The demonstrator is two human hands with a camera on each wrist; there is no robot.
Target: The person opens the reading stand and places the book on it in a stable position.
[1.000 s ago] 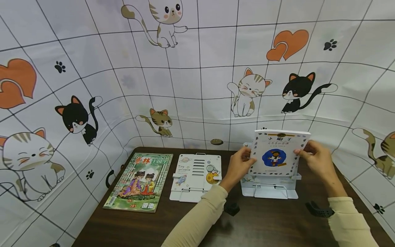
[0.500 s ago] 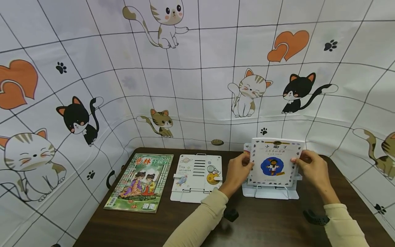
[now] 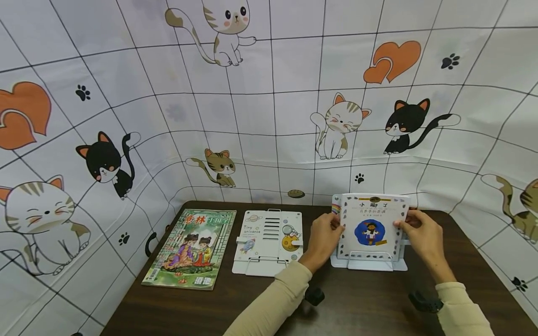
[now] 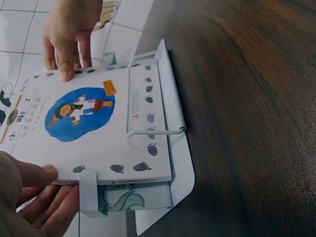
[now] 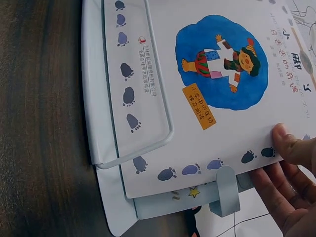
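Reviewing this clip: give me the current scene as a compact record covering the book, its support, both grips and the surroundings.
Book: white cover, blue picture; leaning back on white stand
Wire bar: across front of lower cover
Left grip: pinches book's left edge
Right grip: pinches right edge
Second stand: "Tiny universe", untouched
Magazine: green, far left
Table: dark wood

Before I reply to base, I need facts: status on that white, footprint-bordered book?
Left hand and right hand pinching opposite edges. White book leaning on pale metal stand, lower part behind slim wire holder. Nothing visibly in the way.
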